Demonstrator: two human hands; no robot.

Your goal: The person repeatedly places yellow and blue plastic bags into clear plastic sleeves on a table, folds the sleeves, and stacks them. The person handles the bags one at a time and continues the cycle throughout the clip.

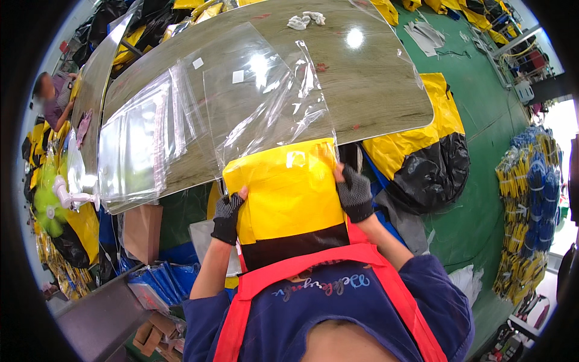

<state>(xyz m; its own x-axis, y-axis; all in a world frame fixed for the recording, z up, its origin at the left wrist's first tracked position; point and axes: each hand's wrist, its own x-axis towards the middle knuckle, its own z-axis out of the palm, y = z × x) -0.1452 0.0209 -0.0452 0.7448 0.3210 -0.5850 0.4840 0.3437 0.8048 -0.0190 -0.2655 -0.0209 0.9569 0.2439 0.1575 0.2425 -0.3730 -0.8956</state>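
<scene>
A folded yellow-and-black sheet of coated fabric (291, 193) lies between my hands at the table's near edge, its black strip toward my body. My left hand (229, 214), in a dark fingerless glove, grips the left side with its thumb on top. On the right side, my right hand (353, 192), gloved alike, is closed on the far corner. The sheet's far edge meets the near end of a clear plastic bag (265, 114) lying on the table. Whether that edge sits inside the bag or under it, I cannot tell.
More clear plastic bags (136, 142) are stacked on the wood-patterned table (374, 90), with white gloves (306, 21) farther back. A yellow-and-black bundle (422, 151) rests on the floor at right. Bundled goods (528, 211) stand farther right. A green fan (48, 202) and another person (57, 99) are at left.
</scene>
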